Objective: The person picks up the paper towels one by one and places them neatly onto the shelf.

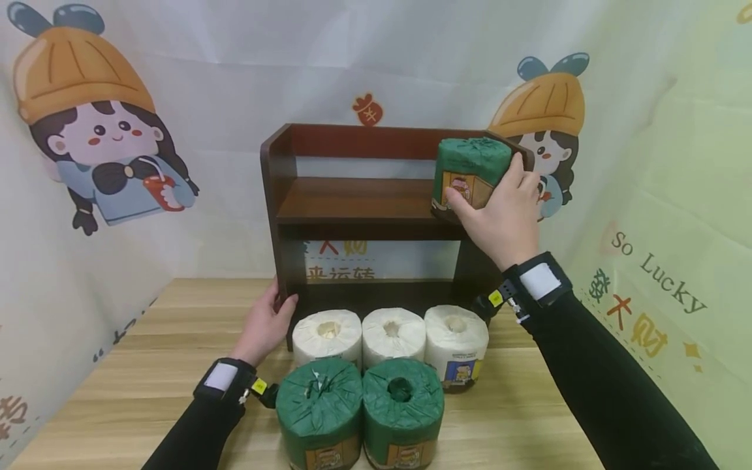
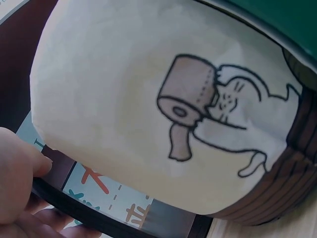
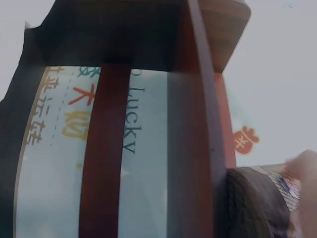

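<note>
My right hand (image 1: pixel 504 219) grips a green-wrapped toilet roll (image 1: pixel 474 158) at the right end of the upper board of a dark brown wooden shelf (image 1: pixel 352 198). The thumb lies across the roll's front, the fingers along its right side. In the right wrist view the dark lower part of this roll (image 3: pixel 253 201) stands at the board, beside the blurred hand. Low on the shelf's left side, my left hand (image 1: pixel 267 328) holds the upright panel, its thumb and fingers on either side of the panel edge in the left wrist view.
Three white-wrapped toilet rolls, the middle one (image 1: pixel 393 333) among them, stand in a row before the shelf. Two green rolls, left (image 1: pixel 320 408) and right (image 1: pixel 403 408), stand closer to me on the wooden table (image 1: pixel 147 372). A printed cloth (image 1: pixel 223 85) hangs behind.
</note>
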Available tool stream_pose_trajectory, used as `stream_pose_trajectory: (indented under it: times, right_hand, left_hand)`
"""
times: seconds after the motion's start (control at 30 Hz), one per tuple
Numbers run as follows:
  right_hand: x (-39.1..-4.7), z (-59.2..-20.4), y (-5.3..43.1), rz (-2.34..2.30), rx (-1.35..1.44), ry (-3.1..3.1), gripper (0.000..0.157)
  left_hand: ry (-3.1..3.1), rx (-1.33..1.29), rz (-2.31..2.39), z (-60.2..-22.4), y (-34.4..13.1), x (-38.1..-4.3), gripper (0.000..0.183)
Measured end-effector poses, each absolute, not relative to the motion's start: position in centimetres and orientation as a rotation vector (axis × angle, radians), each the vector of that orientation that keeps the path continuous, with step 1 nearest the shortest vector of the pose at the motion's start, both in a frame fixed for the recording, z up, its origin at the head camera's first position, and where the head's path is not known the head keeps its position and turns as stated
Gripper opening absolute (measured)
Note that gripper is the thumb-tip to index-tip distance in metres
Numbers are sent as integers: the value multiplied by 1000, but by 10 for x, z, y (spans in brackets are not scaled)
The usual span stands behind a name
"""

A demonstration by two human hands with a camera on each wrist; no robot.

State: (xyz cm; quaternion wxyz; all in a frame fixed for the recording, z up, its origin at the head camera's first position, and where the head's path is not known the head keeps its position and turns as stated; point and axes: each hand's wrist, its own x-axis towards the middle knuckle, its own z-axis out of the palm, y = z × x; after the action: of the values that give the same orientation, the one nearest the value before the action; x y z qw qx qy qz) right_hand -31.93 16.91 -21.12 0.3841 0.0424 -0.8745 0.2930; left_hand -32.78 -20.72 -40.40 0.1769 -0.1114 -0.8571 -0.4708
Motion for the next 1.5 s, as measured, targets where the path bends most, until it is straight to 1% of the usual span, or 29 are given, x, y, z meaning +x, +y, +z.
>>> stream_pose_trajectory:
  times: [0.1, 0.27, 0.43, 0.53, 0.67, 0.9, 1.27, 1.5]
  right_hand:
    - [-321, -214, 166, 743, 85, -2223, 115]
    - [-328, -212, 161, 703, 44, -2240, 103]
    - [-338, -210, 156, 717, -35, -2293, 103]
    - [-344, -210, 155, 731, -62, -2302, 100]
    - [-351, -211, 155, 729, -64, -2308, 96]
    - [-359, -212, 153, 735, -68, -2296, 96]
    - [-359, -217, 156, 739, -68, -2288, 98]
    - [-345, -223, 159, 770, 5, -2271, 96]
  left_hand:
    - [-2429, -308, -1337, -404, -207, -328, 55]
    - [-2428, -303, -1333, -404, -207, -329, 55]
    - [-2422, -313, -1340, -405, -208, -330, 54]
    - [-2432, -316, -1341, -405, -207, -329, 55]
    - [-2432, -317, -1340, -404, -207, -327, 55]
    - [-2422, -321, -1346, -403, -207, -327, 53]
    - [-2421, -333, -1354, -405, -208, -329, 55]
    - [-2410, -353, -1360, -406, -209, -330, 56]
